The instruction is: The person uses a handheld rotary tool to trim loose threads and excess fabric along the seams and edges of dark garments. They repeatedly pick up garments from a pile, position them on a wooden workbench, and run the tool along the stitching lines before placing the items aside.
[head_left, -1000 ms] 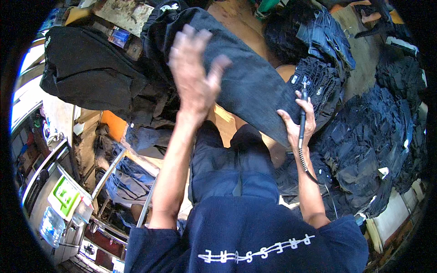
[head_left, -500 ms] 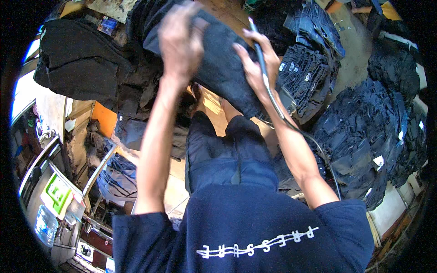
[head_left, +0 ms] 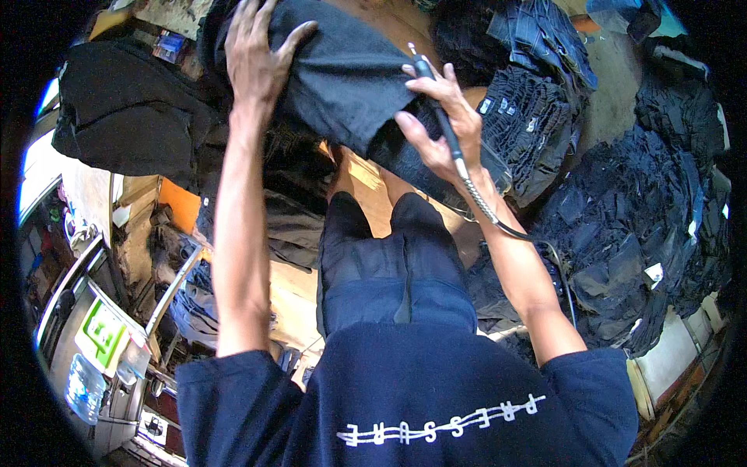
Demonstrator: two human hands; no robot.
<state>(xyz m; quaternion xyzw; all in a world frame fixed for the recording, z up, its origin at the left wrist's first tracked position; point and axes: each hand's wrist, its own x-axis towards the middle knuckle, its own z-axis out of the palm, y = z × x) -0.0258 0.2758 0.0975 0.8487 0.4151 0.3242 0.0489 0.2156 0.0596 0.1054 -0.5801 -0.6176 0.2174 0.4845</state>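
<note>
Heaps of dark denim garments point(head_left: 622, 226) fill the right side, stacked and folded; more black cloth point(head_left: 132, 124) is piled at the left. Between them a wooden work surface point(head_left: 366, 179) carries the dark garment point(head_left: 342, 70) being worked, spread flat at the top of the view. Left hand point(head_left: 257, 54) lies on it palm down, fingers spread wide, gripping nothing, just pinning the fabric. Right hand point(head_left: 440, 124) is closed like a pen grip round a slim rotary handpiece point(head_left: 440, 117), tip pointing up at the garment's edge, its coiled flexible shaft point(head_left: 490, 214) trailing down along the forearm. Looks like the distressing or grinding step on the fabric, mid-way. Next move likely needs the tip steady on the cloth edge and the left hand keeping it taut. In the way: the folded stack point(head_left: 521, 109) just beside the right hand, and the shaft could snag. Low left: a clear water bottle point(head_left: 82, 389) and a green-and-white sign point(head_left: 101, 335).
</note>
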